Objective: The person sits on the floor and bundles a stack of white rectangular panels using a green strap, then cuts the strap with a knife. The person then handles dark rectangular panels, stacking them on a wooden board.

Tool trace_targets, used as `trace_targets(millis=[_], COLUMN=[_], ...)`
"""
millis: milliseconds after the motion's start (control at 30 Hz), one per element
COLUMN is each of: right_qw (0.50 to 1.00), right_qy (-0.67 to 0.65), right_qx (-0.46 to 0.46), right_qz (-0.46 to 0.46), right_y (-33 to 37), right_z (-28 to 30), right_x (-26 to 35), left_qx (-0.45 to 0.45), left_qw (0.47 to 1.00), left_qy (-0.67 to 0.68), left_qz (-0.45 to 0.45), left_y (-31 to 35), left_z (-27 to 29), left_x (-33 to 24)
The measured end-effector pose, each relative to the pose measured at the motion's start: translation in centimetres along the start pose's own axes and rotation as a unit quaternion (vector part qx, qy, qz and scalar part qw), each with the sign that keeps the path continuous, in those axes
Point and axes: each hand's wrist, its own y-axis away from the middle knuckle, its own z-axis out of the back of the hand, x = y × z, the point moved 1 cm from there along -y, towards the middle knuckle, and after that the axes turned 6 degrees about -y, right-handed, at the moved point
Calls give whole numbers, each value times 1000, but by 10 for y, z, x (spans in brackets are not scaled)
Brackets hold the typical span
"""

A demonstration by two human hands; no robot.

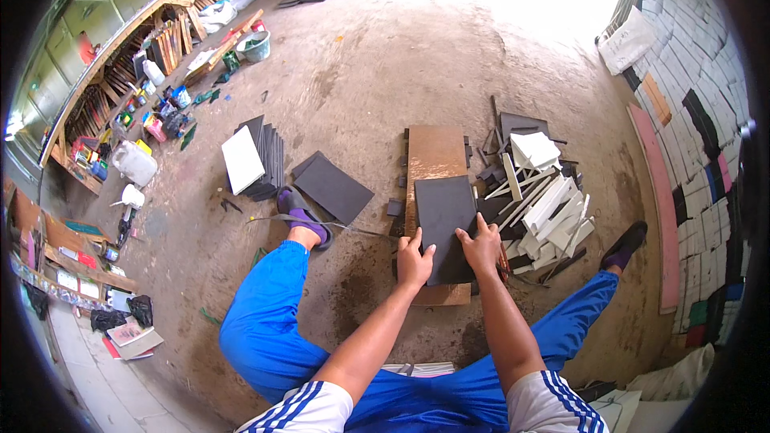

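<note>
A black rectangular sheet (443,212), seemingly foam or rubber, lies over a long brown wooden board (436,151) on the floor between my legs. My left hand (415,260) grips the sheet's left edge, thumb on top. At its right edge my right hand (481,244) holds it in the same way, with the thumb over the surface. The fingertips beneath are hidden. A thin dark strip (353,229) runs from my left foot toward my left hand; whether the hand touches it I cannot tell.
White and black offcuts (545,212) are heaped right of the board. Left of it lie loose black sheets (333,187) and a stack topped by a white sheet (242,159). Wrapped bundles (682,136) line the right wall. A jerrycan (135,163) and a bucket (255,46) stand at left.
</note>
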Motion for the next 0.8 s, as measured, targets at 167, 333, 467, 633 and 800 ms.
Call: trace_targets(millis=[167, 333, 467, 633, 800], right_qw=[996, 969, 929, 965, 953], right_qy=[89, 2, -171, -155, -41], right_qx=[-10, -82, -45, 150, 299], right_qz=[16, 232, 327, 148, 31], right_y=[4, 10, 23, 10, -35], right_z=[6, -19, -70, -195, -297], right_x=[27, 95, 169, 191, 164], left_qx=[-10, -17, -50, -117, -92], left_qw=[999, 981, 946, 935, 917], left_qy=[34, 154, 242, 209, 150], left_qz=[24, 118, 210, 260, 357], left_y=[-3, -34, -74, -126, -170], left_z=[6, 27, 52, 66, 79], left_x=[6, 51, 118, 204, 204])
